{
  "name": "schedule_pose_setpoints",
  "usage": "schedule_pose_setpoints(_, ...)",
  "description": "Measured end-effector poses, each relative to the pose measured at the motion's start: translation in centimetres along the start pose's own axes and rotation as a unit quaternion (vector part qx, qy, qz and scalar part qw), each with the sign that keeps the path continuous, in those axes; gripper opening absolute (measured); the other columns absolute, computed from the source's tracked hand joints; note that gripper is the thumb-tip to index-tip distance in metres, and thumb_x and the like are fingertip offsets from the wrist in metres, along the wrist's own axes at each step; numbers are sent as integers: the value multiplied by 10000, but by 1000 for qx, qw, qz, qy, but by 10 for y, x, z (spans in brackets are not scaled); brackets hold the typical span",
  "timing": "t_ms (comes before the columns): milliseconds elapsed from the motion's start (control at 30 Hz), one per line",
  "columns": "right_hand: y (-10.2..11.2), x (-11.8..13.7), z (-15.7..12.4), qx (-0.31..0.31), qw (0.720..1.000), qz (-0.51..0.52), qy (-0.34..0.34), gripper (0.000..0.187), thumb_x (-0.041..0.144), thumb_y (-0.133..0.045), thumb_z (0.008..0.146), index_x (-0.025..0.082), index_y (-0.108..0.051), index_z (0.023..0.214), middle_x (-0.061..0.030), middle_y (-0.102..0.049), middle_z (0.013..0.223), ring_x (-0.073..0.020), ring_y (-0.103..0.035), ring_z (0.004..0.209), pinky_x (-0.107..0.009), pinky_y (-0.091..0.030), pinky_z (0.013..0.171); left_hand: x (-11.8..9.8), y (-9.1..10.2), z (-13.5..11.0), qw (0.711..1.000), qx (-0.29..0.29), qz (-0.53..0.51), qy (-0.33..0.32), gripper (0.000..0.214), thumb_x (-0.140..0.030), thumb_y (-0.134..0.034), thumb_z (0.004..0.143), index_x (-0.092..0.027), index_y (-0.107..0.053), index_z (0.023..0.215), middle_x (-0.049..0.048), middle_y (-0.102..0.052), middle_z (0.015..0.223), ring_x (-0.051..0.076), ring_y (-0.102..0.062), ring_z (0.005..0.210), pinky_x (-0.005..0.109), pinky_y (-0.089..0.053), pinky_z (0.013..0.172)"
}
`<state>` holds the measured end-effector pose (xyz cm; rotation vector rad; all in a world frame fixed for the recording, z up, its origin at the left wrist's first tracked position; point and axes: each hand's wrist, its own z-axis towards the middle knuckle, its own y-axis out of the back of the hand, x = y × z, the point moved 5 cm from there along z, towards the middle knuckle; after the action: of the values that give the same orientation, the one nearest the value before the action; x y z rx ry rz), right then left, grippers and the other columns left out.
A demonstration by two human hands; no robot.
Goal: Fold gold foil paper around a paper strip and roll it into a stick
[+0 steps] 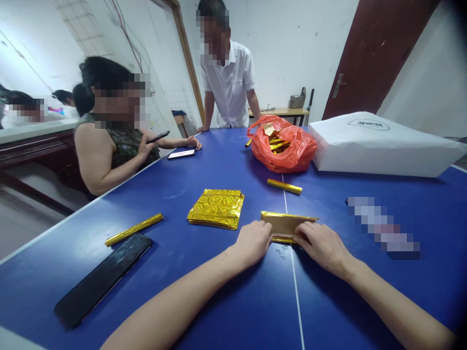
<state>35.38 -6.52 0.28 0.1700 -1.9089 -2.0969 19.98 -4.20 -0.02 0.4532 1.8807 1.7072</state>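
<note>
A sheet of gold foil paper (286, 225) lies on the blue table in front of me, its plain tan inner side up and its long edges turned over. My left hand (255, 240) grips its left end, fingers curled at the near edge. At the right end my right hand (323, 245) pinches the same near edge. Left of the sheet sits a stack of embossed gold foil paper (216, 209). One rolled gold tube (284, 186) rests beyond the sheet, and another gold tube (134, 229) lies farther left.
A black phone (104, 279) lies at the near left. Toward the back stand a red plastic bag (282, 146) with gold pieces inside and a large white package (379, 148). One person (113, 131) sits at left holding a phone; another person (229, 78) leans on the far edge.
</note>
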Motion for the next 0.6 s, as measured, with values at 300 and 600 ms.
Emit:
schedule_pose_setpoints(300,-7,29,-8,-68,990,-69,106,211,168,-412,858,195,-584,738,-44,-566,768,-175,-484,740,-295,-321,683,-19,-6,-5,994,-50,43,-81,164,-225,-399,870,-157,-548,865,62,-561,850,189,-524,814,296,-435,698)
schedule_pose_setpoints(600,-10,25,-2,-14,999,-7,48,171,228,-458,853,195,-593,753,-42,-585,796,-190,-514,780,-302,-350,698,-17,-8,-1,999,-2,-48,-26,179,-261,-436,837,-160,-577,883,74,-602,900,203,-561,829,302,-440,718)
